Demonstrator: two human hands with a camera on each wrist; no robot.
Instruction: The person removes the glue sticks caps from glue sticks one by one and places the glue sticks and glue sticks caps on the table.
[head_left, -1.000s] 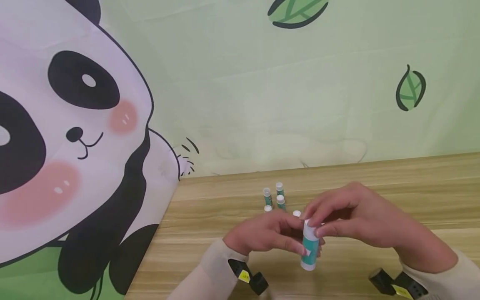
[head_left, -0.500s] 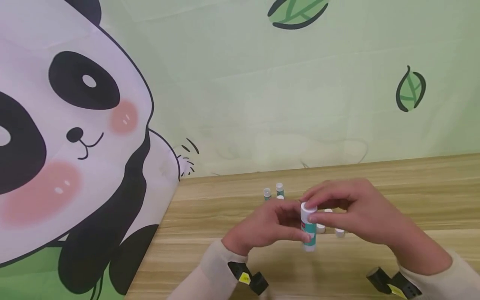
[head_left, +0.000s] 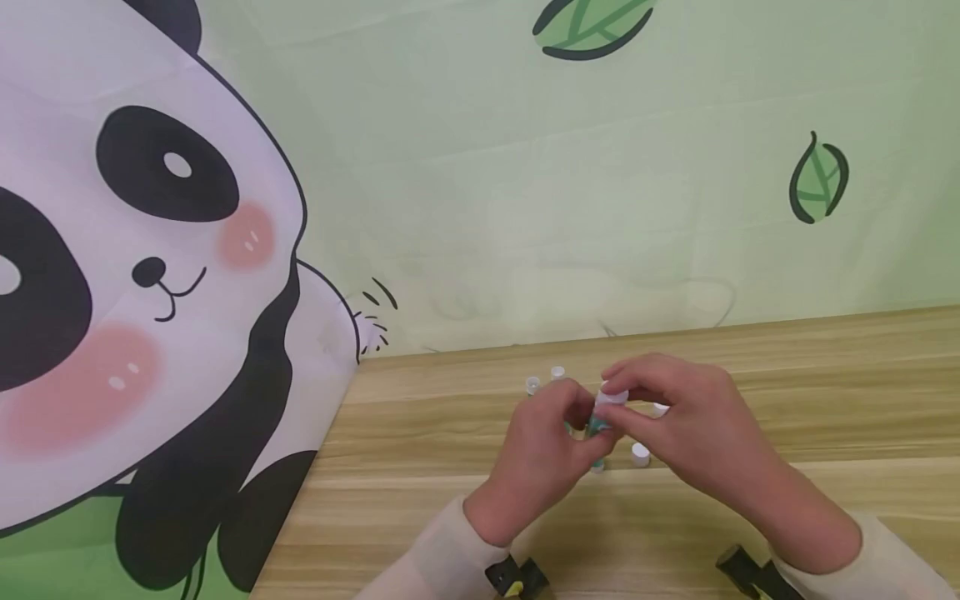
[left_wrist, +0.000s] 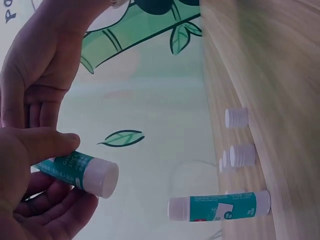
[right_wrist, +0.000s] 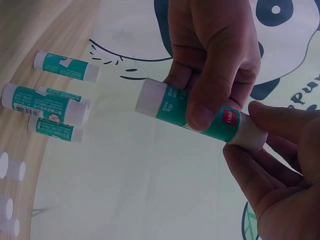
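Note:
A teal and white glue stick (right_wrist: 172, 107) is held above the table between both hands. My left hand (head_left: 543, 442) grips its teal body, thumb across the label. With thumb and fingertips, my right hand (head_left: 686, 425) pinches the white cap (right_wrist: 250, 134) at one end. The left wrist view shows the stick's white base (left_wrist: 102, 177) poking out past my left fingers. Part of the stick is hidden by the fingers in the head view. Beyond the hands, another glue stick (left_wrist: 225, 207) stands upright on the table.
More glue sticks (right_wrist: 62, 66) stand behind my left hand, partly hidden in the head view. Several loose white caps (head_left: 640, 454) sit on the wooden table (head_left: 450, 533) near my right hand. A panda-printed cloth (head_left: 465, 183) hangs behind the table.
Both hands have moved up and slightly away with the glue stick, which has gone from near upright to tilted. My left hand has turned and now covers more of it.

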